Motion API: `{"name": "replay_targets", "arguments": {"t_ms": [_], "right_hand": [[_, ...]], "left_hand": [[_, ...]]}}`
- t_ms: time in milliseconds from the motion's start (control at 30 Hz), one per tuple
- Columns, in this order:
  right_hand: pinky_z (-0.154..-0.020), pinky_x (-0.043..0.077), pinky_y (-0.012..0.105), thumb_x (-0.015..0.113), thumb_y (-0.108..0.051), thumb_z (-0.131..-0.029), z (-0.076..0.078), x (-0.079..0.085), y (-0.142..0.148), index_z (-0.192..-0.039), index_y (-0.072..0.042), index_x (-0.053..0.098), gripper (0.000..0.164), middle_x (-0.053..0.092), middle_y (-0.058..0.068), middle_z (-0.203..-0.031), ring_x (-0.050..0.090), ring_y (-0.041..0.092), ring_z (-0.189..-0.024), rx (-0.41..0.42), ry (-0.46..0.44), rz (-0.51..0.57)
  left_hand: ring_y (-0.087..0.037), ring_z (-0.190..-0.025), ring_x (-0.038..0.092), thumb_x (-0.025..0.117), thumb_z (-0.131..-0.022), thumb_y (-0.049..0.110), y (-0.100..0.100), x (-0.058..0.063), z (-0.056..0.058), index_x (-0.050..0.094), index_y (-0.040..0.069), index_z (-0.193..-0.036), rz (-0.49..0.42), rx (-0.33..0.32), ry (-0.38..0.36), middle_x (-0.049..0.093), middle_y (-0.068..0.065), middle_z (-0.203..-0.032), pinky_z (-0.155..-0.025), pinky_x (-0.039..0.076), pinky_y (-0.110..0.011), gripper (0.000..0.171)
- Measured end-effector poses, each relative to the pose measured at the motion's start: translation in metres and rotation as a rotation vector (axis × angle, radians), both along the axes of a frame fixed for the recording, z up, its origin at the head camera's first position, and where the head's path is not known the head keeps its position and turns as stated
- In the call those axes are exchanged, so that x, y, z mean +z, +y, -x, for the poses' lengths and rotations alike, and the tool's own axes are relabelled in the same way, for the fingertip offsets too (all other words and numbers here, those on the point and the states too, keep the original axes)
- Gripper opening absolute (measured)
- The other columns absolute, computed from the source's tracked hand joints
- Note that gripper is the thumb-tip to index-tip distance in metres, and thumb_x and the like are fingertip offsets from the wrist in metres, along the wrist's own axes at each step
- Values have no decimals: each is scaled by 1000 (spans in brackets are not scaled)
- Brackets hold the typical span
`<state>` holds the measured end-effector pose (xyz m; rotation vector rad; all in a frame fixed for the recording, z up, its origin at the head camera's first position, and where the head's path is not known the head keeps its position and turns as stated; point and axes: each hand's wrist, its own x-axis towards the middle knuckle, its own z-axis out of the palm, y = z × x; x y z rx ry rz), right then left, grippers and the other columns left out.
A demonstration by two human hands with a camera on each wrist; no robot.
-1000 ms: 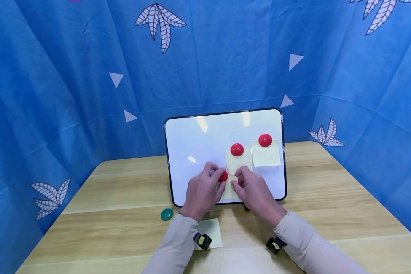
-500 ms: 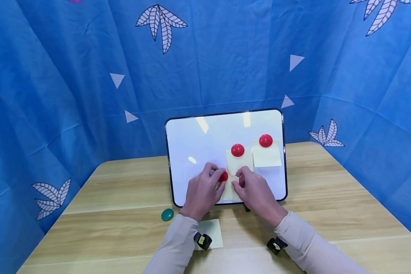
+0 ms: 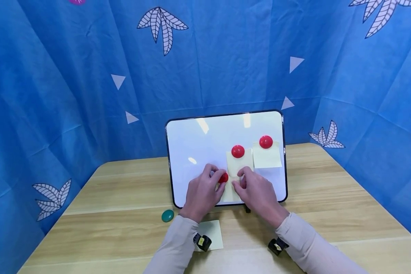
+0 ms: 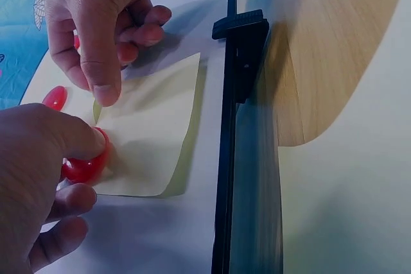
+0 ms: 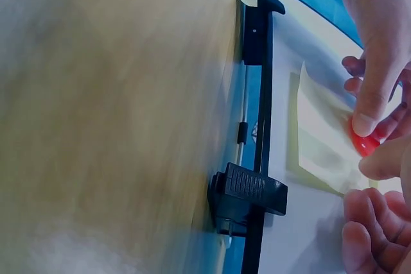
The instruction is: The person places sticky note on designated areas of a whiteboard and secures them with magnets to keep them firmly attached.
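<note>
My left hand (image 3: pixel 201 192) pinches a round red magnet (image 4: pixel 87 166) between thumb and fingers, over the upper left corner of a pale yellow sticky note (image 4: pixel 153 129). That note lies low on the small framed whiteboard (image 3: pixel 191 142), its lower edge curling off the surface. At the note's upper right corner, the thumb and index finger of my right hand (image 3: pixel 260 192) pinch the paper; the fingertips partly hide that corner. Just above, another sticky note (image 3: pixel 239 163) hangs under a red magnet (image 3: pixel 238 151).
Further right on the board, a third note (image 3: pixel 267 156) is under a red magnet (image 3: pixel 266 142). A green magnet (image 3: pixel 168 215) and a loose sticky note (image 3: pixel 215 233) lie on the wooden table (image 3: pixel 123 220). Black clips (image 5: pixel 247 190) support the board's lower edge. A blue curtain (image 3: pixel 219 68) hangs behind.
Both hands keep their places at the lower note. The head view has tilted very slightly, so the whole scene sits a little lower in it.
</note>
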<state>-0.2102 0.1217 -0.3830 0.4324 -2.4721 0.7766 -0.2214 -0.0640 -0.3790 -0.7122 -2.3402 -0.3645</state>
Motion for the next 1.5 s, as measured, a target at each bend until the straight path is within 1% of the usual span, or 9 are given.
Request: {"name": "replay_targets", "arguments": {"t_ms": [200, 433, 567, 767, 967, 1167, 1333, 1433, 1500], "right_hand": [[-49, 43, 24, 76, -18, -87, -2, 1, -1, -101, -9, 64, 20, 52, -10, -64, 46, 6, -52, 26, -6, 17], [-51, 45, 26, 71, -16, -91, -3, -1, -3, -93, -12, 66, 6, 52, -11, -62, 49, 8, -53, 120, -118, 108], [-54, 47, 26, 71, -15, -91, -5, -1, -5, -89, -16, 65, 6, 54, -11, -65, 51, 9, -57, 183, -172, 125], [-58, 48, 27, 70, -15, -92, -9, 0, -9, -87, -21, 65, 9, 55, -12, -68, 53, 10, -63, 275, -283, 83], [-58, 49, 27, 68, -14, -93, -11, -1, -10, -85, -21, 65, 10, 55, -13, -66, 53, 8, -62, 361, -324, 10], [-58, 48, 27, 69, -15, -93, -11, -4, -10, -86, -20, 67, 9, 55, -12, -65, 53, 7, -61, 414, -361, -54], [-56, 46, 25, 69, -17, -94, -11, -5, -12, -88, -19, 69, 6, 54, -12, -64, 51, 6, -58, 459, -409, -97], [-55, 44, 24, 69, -20, -94, -13, -5, -12, -90, -18, 70, 5, 54, -12, -64, 50, 5, -57, 489, -413, -112], [-55, 44, 24, 69, -21, -95, -14, -5, -13, -91, -16, 70, 7, 55, -12, -66, 50, 5, -58, 510, -408, -124]], "left_hand": [[-10, -69, 64, 80, -86, 25, -4, 0, -1, 72, 17, -115, -11, -7, 10, 59, -2, -106, -60, 53, -21, 31], [-6, -58, 56, 78, -88, 26, -10, 0, -2, 73, 15, -109, -16, -21, 36, 59, 0, -101, -53, 45, -16, 25], [-4, -56, 52, 76, -88, 28, -12, 0, -2, 74, 15, -103, -23, -23, 24, 59, 2, -95, -53, 43, -14, 20], [-5, -62, 54, 77, -88, 28, -14, 2, -5, 77, 16, -93, -26, -46, 6, 63, 5, -83, -55, 45, -16, 14], [-4, -64, 53, 75, -90, 26, -13, -1, -11, 75, 16, -92, -21, -66, -64, 63, 8, -77, -55, 43, -16, 10], [-6, -65, 52, 74, -91, 27, -14, -9, -17, 74, 19, -91, 39, -67, -114, 63, 9, -76, -56, 43, -17, 9], [-5, -67, 53, 74, -90, 26, -20, -16, -21, 72, 19, -88, 61, -90, -111, 64, 9, -79, -57, 44, -18, 7], [-5, -64, 52, 71, -91, 23, -24, -18, -24, 71, 19, -84, 70, -95, -94, 61, 10, -75, -55, 43, -18, 9], [-4, -63, 50, 71, -91, 23, -27, -19, -25, 70, 20, -82, 75, -88, -99, 59, 11, -73, -54, 41, -18, 10]]}}
